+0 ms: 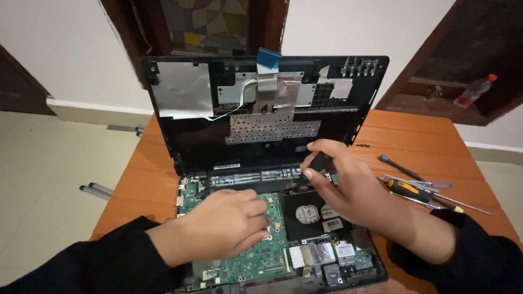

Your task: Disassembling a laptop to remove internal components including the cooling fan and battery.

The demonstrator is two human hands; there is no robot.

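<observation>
Your right hand (343,179) grips a black screwdriver (315,165) at the opened laptop's hinge edge; your left hand (231,220), fingers curled, presses the green motherboard (267,253). Keep the tip upright.

White walls (65,49), pale floor (49,179), orange wooden table (414,136), dark-framed stained-glass window (210,24)

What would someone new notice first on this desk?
The opened laptop at centre: its black top cover is tilted up and the green circuit board lies bare. The left hand rests on that board, while the right hand grips a black tool near the hinge. Screwdrivers lie on the orange table to the right.
</observation>
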